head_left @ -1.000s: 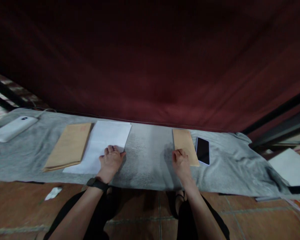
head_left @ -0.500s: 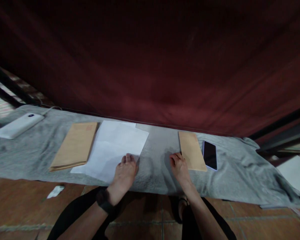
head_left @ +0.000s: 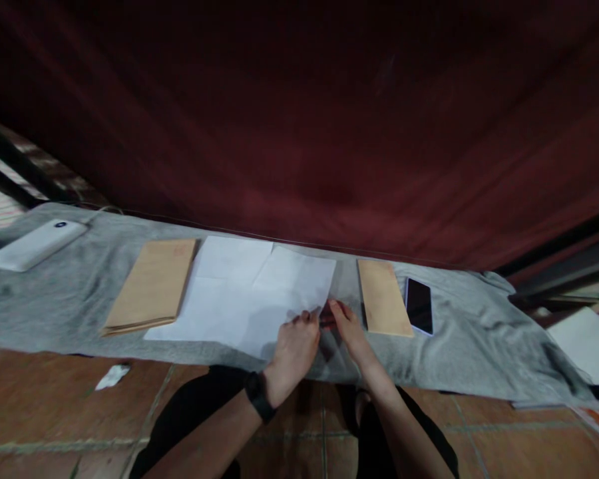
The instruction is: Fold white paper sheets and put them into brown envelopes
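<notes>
A white sheet of paper (head_left: 297,286) lies over other white paper (head_left: 207,306) on the grey cloth. My left hand (head_left: 298,342), with a dark watch on its wrist, grips the sheet near its lower right edge, fingers curled. Close beside it, my right hand (head_left: 348,327) meets the same edge with fingers bent inward; it seems to pinch the sheet there, though the fingertips are partly blurred. Just right of my right hand lies a single brown envelope (head_left: 385,296). Left of the paper is a stack of brown envelopes (head_left: 152,283).
A phone with a dark screen (head_left: 419,306) rests right of the single envelope. At the far left lies a white device (head_left: 34,245) with a cable. Dark red fabric (head_left: 299,146) rises behind the grey cloth (head_left: 459,332). Crumpled white paper (head_left: 112,376) lies on the tiled floor.
My left hand has moved right, drawing the top sheet with it and uncovering more of the paper beneath. My right hand has turned in toward the left one.
</notes>
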Demonstrator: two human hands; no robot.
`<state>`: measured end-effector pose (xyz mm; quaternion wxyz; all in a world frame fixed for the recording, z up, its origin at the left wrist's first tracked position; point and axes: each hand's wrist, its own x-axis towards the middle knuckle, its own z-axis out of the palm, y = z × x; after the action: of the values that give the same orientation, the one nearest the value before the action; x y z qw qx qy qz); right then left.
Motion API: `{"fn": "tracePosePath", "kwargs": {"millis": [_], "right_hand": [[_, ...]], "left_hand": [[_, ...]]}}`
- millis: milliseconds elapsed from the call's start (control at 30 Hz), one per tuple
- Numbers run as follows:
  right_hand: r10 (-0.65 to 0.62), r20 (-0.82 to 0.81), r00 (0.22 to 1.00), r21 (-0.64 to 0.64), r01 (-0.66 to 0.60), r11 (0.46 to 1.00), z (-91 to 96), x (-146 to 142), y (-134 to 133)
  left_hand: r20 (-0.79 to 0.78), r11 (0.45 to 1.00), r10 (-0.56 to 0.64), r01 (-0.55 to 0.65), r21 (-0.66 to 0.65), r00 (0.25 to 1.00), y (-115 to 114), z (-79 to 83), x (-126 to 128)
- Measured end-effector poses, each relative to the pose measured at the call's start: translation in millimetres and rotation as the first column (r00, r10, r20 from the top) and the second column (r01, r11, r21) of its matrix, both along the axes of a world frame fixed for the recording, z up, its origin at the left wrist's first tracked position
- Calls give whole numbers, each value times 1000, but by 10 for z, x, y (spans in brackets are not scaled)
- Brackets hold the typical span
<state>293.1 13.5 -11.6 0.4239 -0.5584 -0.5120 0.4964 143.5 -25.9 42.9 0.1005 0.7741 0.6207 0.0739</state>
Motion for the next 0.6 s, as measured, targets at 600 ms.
{"fn": "tracePosePath", "kwargs": {"millis": [600], "right_hand": [[-60, 345, 937, 136, 14, 991, -133, 413, 363]], "left_hand": [[-49, 979, -55, 64, 195, 997, 411, -266, -246]]}}
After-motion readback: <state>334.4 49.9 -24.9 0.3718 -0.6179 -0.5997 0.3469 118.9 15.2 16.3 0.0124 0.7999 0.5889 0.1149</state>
